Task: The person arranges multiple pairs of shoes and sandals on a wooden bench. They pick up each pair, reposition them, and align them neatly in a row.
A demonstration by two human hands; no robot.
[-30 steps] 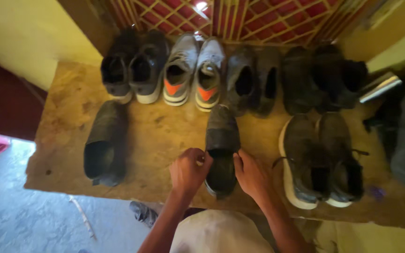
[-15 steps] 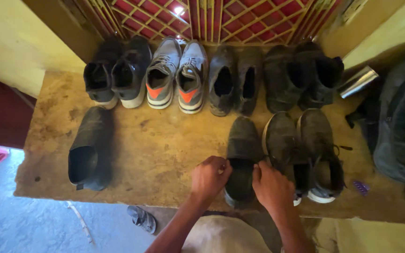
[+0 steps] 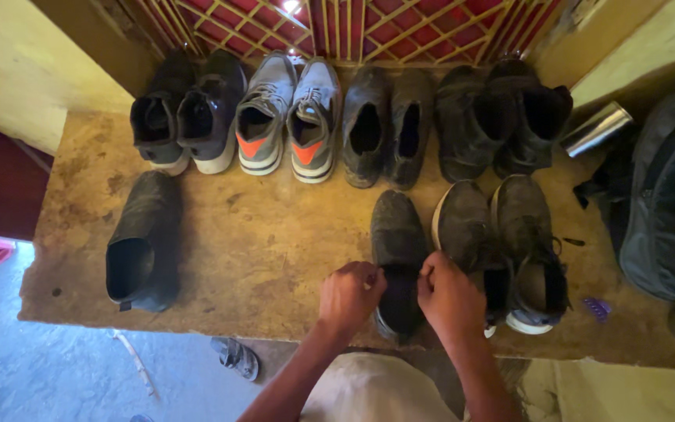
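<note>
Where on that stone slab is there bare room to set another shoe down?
The widest bare patch on the slab lies between the lone black boot at left and the dark shoe gripped by the left hand and right hand. The back row, from the grey sneakers rightward, is packed, as is the right side by the backpack.

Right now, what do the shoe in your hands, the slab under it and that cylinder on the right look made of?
Shoe: dark, matte, dusty, probably leather or synthetic; hard to tell. Both hands, left and right, grip its opening. Slab: mottled tan stone or concrete, rough and stained. Cylinder: polished metal, likely steel, with bright mirror-like glints.
</note>
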